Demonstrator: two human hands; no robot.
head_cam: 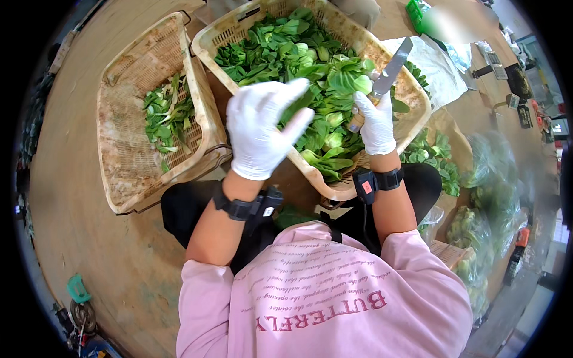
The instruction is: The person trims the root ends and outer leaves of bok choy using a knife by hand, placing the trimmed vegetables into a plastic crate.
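My left hand (259,127), in a white glove, is raised over the near left rim of a crate with its fingers apart and nothing in them. It is slightly blurred. In my right hand (378,123), also gloved, is a knife (394,67) whose blade points up and away. Its light handle (357,120) sticks out past my thumb. A bok choy head (347,78) lies against the blade and thumb; I cannot tell whether the hand grips it too. Below both hands, the beige plastic crate (309,172) holds many leafy bok choy (331,118).
A second beige crate (130,112) at left contains loose leaves (168,118). To the right are bok choy (436,156) on the ground, vegetables in clear plastic bags (488,197) and a white sheet (441,71). A green basket (415,15) stands at the far right.
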